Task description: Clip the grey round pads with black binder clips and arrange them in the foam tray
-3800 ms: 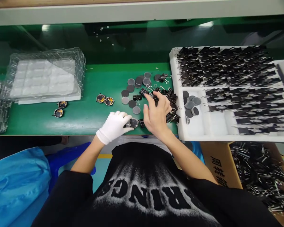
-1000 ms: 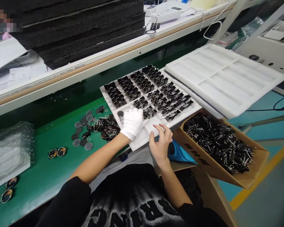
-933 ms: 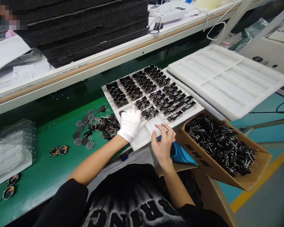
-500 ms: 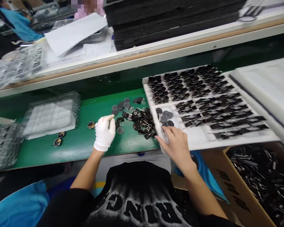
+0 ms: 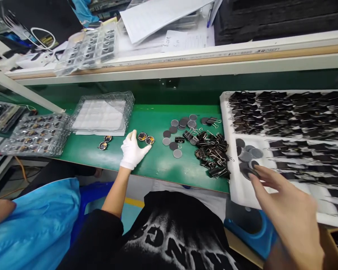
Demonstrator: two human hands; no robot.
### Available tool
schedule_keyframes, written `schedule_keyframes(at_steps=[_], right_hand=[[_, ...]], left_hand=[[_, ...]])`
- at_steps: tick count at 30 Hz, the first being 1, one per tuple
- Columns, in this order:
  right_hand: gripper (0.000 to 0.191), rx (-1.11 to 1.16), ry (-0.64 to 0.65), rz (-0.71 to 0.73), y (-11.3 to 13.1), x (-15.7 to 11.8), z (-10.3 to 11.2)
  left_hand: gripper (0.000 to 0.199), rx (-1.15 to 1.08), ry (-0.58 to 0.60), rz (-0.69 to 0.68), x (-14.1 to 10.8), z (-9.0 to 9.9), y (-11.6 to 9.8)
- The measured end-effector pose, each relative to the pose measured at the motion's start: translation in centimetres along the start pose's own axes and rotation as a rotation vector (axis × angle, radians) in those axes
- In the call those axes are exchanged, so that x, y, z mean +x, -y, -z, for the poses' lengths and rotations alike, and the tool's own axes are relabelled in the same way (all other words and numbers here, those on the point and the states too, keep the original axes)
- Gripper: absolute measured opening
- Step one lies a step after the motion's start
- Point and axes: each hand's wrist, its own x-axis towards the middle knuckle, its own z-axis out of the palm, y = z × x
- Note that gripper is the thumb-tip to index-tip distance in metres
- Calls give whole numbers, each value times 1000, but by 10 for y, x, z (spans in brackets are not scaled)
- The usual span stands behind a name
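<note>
My left hand (image 5: 132, 152), in a white glove, rests on the green table (image 5: 157, 165) with thumb and fingers apart, just beside two small round dark pieces with orange centres (image 5: 149, 140). Over the white foam tray (image 5: 233, 183), my bare right hand (image 5: 284, 202) pinches a round grey disc (image 5: 252, 165) between thumb and fingers, above other loose discs (image 5: 256, 153). A pile of black binder clips (image 5: 214, 150) lies left of the tray, with scattered discs (image 5: 177, 153) further left. Rows of black clips (image 5: 298, 108) fill much of the tray.
Clear plastic trays (image 5: 101, 112) stand at the back left, with more stacked trays (image 5: 39, 133) further left. Two more round pieces (image 5: 103, 145) lie near them. A shelf edge (image 5: 169, 69) runs across the back. A person in blue (image 5: 45, 213) is at lower left.
The view has swung left. My left hand has opened beside the orange-centred pieces. My right hand has moved onto the discs in the tray and now pinches one.
</note>
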Motion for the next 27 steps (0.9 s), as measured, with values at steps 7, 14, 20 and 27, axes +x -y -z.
schedule_keyframes(at_steps=[7,14,20,27], right_hand=[[24,312,70,239,78,5,-38],[15,723,225,103,110,-4,-108],[23,759,309,-51,115,2,-134],[22,642,325,11,116,30,-137]], left_hand=[[89,86,344,-301,44,25,19],[38,114,303,-568,40,34,-14],[59,72,264,-545,-14,29,-45],[57,-29,239,-219,-36,5,-80]])
